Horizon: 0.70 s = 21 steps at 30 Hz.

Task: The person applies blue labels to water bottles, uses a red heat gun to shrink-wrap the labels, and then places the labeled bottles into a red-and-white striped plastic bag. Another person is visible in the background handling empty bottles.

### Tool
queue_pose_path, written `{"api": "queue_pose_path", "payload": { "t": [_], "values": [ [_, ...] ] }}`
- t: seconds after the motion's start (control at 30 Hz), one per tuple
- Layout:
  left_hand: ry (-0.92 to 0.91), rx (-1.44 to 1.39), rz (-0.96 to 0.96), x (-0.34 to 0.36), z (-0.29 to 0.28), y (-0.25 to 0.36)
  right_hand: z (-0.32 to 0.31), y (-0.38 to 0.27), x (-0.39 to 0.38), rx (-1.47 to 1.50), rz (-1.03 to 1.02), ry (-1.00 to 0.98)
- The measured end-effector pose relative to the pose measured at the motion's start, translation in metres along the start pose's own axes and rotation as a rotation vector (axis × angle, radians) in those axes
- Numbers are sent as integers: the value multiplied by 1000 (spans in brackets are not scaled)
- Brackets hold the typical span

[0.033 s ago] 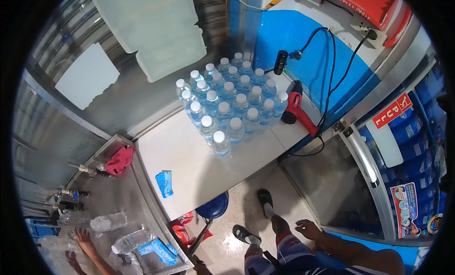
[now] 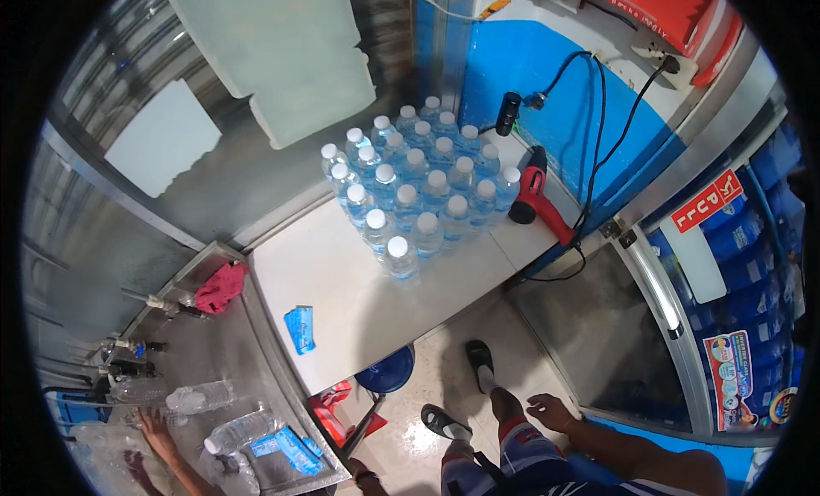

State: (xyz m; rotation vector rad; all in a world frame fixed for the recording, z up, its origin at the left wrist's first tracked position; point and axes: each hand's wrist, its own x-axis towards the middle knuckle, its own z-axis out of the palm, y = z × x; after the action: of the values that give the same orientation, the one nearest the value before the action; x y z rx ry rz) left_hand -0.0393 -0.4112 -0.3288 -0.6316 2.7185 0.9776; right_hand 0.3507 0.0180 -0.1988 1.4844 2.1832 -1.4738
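Note:
My right hand (image 2: 549,410) hangs low in front of my shorts, fingers loosely apart, with nothing visible in it. My left hand (image 2: 359,470) shows only at the lower edge, a band round its wrist, beside the corner of the metal sink (image 2: 266,359); its fingers are hidden. At the lower left another person's hand (image 2: 158,432) reaches into the sink among clear plastic bottles (image 2: 201,397). Blue labels (image 2: 295,451) lie in the sink too. On the white table (image 2: 342,282), several water bottles (image 2: 400,257) with white caps stand upright, grouped together.
A red and black heat gun (image 2: 538,201) rests right of the bottles, near a black cable (image 2: 602,120). More blue labels (image 2: 300,328) lie near the table's left end. A red cloth (image 2: 220,287) sits on the sink rim. Below stands a blue stool (image 2: 389,372); a glass door (image 2: 666,274) is at right.
The whole view has shifted very slightly. The other person's hand in the sink stays close to where it was, and the bottles on the table have not moved.

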Motion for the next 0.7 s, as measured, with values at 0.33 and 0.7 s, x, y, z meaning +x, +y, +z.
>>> {"api": "queue_pose_path", "payload": {
  "t": [0.33,0.7],
  "values": [
    [-987,-560,447,-288,7,216,51,-163,43,-162,-496,-351],
    [-982,-750,554,-228,-25,418,-135,-327,40,380,-539,-311]
  ]
}}
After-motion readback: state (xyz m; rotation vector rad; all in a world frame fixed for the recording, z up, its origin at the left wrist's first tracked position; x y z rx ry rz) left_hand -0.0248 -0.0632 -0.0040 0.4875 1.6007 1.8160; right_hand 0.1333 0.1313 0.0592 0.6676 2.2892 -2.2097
